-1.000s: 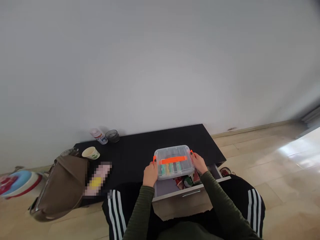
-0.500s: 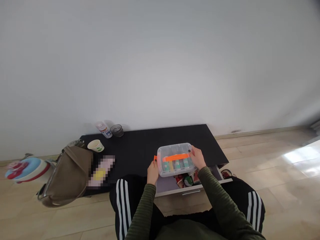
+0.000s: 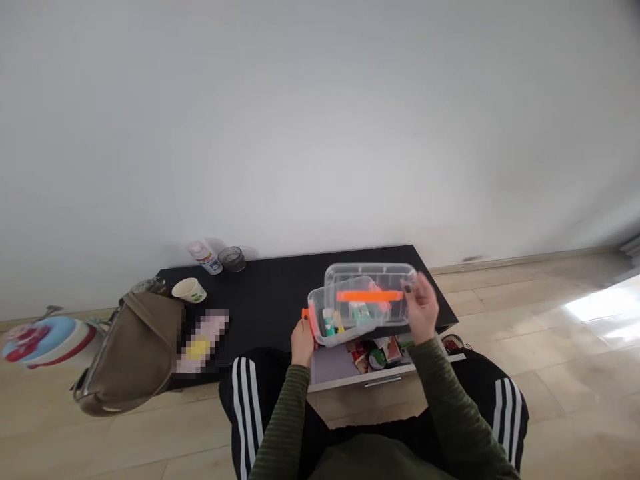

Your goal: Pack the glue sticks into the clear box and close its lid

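Observation:
My left hand (image 3: 303,343) is closed on the left end of a clear plastic box (image 3: 320,337), beside its orange latch. Inside the box lie small green-and-white tubes or bottles (image 3: 329,323) and something yellow; their exact kind is too small to tell. My right hand (image 3: 423,308) grips the right end of the clear lid (image 3: 345,272), which has an orange handle (image 3: 369,296). The lid is off the box, raised above it and shifted to the right, covering part of the box from view. Below the box, a pulled-out drawer (image 3: 330,367) holds packets and a round green item (image 3: 377,359).
The drawer belongs to a low black cabinet (image 3: 270,293) against the wall. On its left stand a paper cup (image 3: 189,290), a dark glass bowl (image 3: 232,259), a spray can (image 3: 204,257) and a brown bag (image 3: 140,353). A blurred pinkish item (image 3: 204,340) lies near the bag.
The lid has come off the box and moved up and right with my right hand. The box's contents now show uncovered at the left. My left hand has stayed at the box's left end.

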